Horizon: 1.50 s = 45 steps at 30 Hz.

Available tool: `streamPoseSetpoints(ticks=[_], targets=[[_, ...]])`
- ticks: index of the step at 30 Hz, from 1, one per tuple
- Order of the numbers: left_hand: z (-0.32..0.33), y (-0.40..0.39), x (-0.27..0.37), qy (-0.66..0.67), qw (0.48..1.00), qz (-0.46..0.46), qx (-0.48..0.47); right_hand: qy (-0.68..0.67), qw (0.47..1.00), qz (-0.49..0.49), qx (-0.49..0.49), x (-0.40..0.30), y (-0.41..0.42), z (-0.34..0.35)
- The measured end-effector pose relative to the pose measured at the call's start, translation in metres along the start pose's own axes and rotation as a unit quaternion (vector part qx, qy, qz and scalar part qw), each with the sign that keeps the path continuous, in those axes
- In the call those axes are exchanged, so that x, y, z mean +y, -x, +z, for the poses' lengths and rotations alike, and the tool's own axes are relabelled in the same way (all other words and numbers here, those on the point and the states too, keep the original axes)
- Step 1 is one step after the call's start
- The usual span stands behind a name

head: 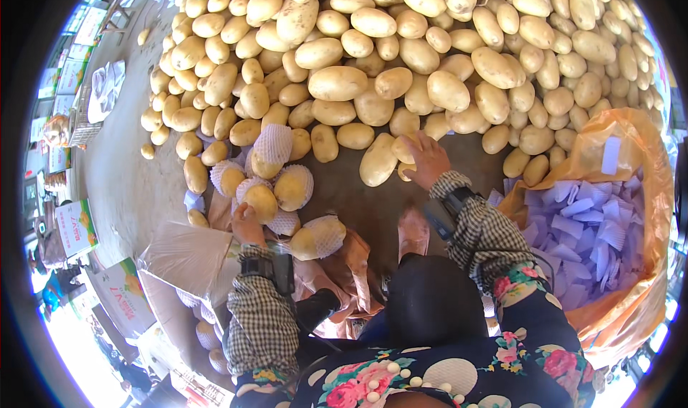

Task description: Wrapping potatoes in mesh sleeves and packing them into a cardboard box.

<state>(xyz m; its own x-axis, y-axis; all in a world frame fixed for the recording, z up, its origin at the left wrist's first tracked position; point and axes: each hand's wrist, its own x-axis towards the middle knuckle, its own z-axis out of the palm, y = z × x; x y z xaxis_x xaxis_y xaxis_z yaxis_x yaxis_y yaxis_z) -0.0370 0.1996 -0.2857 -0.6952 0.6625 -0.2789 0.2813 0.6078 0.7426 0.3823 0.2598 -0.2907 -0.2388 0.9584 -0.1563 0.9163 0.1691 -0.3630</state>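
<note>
My left hand [248,225] is at the near side of a small heap of potatoes in white foam net sleeves. Its fingertips touch a half-sleeved potato [261,203]; whether they grip it is hard to see. Around it are more sleeved potatoes, such as one with its net on top [273,144] and one beside it [293,187]. Nearer my feet lies another sleeved potato [317,237]. On the right, my right hand [428,159] has its fingers and thumb around a small bare potato [403,150] at the pile's near edge. A larger potato [377,160] lies beside it.
A big pile of bare potatoes [371,64] spreads ahead. To my right stands an orange plastic bag [586,131] with folded foam sleeves [586,236]. An open carton [183,252] with sleeved potatoes is at my left. Printed cartons [77,228] and a wire crate [83,120] stand farther left.
</note>
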Motion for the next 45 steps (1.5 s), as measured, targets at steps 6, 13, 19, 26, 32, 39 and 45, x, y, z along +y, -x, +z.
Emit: streamPoseSetpoints(ticks=[6,13,19,26,32,39,45], targets=[[0.062,0.101,0.072,0.048,0.957,0.015,-0.285,-0.153,0.965,0.143,-0.158,-0.002,-0.026,-0.004],[0.113,0.156,0.117,0.379,0.702,-0.274,-0.537,-0.562,0.808,-0.006,-0.179,-0.010,0.051,-0.059],[0.065,0.168,0.142,0.448,0.646,-0.240,-0.569,0.114,0.969,0.074,0.205,0.098,0.163,-0.140],[0.000,0.195,0.149,0.507,0.620,-0.214,-0.560,0.342,0.920,0.185,0.049,0.240,0.264,-0.182],[-0.063,0.217,0.143,0.468,0.715,-0.159,-0.494,0.371,0.911,0.145,0.104,0.284,0.278,-0.160],[-0.095,0.231,0.163,0.392,0.789,-0.118,-0.457,0.101,0.952,0.262,0.121,0.206,0.245,-0.209],[-0.093,0.229,0.181,0.292,0.814,0.029,-0.501,-0.345,0.922,0.042,0.173,0.042,0.167,-0.252]])
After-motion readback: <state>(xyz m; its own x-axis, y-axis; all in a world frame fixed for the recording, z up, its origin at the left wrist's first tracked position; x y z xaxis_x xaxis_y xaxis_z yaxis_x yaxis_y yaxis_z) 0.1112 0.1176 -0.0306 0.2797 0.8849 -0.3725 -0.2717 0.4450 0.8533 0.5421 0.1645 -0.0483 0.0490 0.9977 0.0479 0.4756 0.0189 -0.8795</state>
